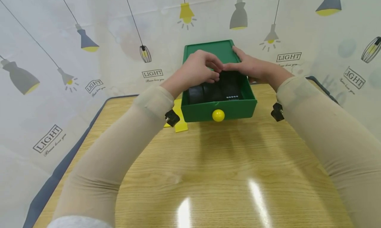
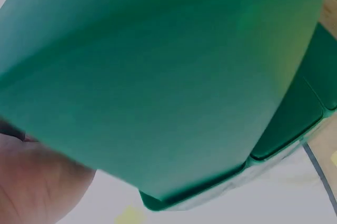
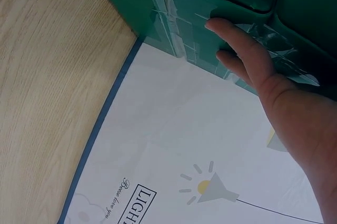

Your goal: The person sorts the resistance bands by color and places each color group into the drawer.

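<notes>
A green drawer (image 1: 218, 111) with a round yellow knob (image 1: 218, 115) sticks out toward me from a green cabinet (image 1: 211, 51). Dark, glossy black items (image 1: 212, 91) lie inside, one with a row of white dots. My left hand (image 1: 199, 67) reaches over the drawer's left side with bent fingers above the black items; whether it pinches one is hidden. My right hand (image 1: 251, 67) is at the drawer's right edge, its thumb stretched toward the left fingertips. In the right wrist view its straight fingers (image 3: 239, 47) lie against the taped green side. Green plastic fills most of the left wrist view.
Yellow flat pieces (image 1: 180, 117) lie on the wooden table (image 1: 190, 162) left of the drawer. Behind the cabinet hangs a pale sheet (image 1: 119, 66) printed with lamps. Clear tape (image 3: 171, 18) runs along the green side.
</notes>
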`<state>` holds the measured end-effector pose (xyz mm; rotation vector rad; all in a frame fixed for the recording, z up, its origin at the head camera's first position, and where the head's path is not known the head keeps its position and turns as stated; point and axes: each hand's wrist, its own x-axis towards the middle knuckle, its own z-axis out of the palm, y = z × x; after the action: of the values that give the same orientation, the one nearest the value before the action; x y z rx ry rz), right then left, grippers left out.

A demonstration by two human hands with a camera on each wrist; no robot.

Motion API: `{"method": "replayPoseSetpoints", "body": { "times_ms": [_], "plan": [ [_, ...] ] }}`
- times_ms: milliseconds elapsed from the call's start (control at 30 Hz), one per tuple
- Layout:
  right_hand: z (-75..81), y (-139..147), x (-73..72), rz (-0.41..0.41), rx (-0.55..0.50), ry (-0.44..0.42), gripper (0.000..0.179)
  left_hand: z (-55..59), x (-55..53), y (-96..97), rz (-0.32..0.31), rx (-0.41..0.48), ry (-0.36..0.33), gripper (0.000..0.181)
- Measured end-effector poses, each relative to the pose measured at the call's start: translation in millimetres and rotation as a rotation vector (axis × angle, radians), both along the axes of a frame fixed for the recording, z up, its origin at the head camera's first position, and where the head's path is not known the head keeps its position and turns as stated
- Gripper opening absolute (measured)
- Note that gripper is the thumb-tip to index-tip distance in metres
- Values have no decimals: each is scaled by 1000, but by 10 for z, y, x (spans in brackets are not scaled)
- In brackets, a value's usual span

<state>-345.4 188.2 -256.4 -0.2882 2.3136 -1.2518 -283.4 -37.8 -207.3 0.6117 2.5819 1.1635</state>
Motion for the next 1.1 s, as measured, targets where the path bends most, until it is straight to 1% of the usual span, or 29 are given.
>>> {"method": "replayPoseSetpoints", "body": {
  "times_ms": [133, 200, 267, 333, 433, 500, 567, 667, 800, 900, 1100],
  "plan": [
    [2, -10, -5, -12, 25, 4, 116, 41, 17, -126, 9, 55, 21, 23],
    [-5, -12, -8, -15, 32, 6, 117, 83, 40, -231, 24, 74, 36, 23],
    [-12, -14, -9, -17, 30, 7, 117, 133, 75, -368, 51, 68, 45, 26],
    [-17, -14, -8, -19, 27, 10, 117, 169, 106, -537, 88, 49, 52, 28],
    [-23, -15, -6, -23, 24, 11, 117, 187, 143, -836, 156, 8, 48, 29],
    [-27, -14, -6, -22, 19, 11, 117, 170, 159, -1057, 203, -14, 30, 30],
    [-28, -14, -5, -22, 17, 10, 117, 128, 171, -1286, 245, -34, 14, 32],
    [-27, -8, -5, -20, 11, 9, 117, 26, 190, -1623, 311, -50, -21, 35],
    [-20, -2, -6, -19, 10, 9, 117, -170, 212, -2053, 398, -60, -84, 40],
    [-14, -7, -4, -18, 16, 10, 117, -354, 219, -2402, 458, -62, -135, 46],
    [-13, -18, -7, -20, 21, 10, 116, -780, 263, -3109, 532, -86, -195, 64]
  ]
}}
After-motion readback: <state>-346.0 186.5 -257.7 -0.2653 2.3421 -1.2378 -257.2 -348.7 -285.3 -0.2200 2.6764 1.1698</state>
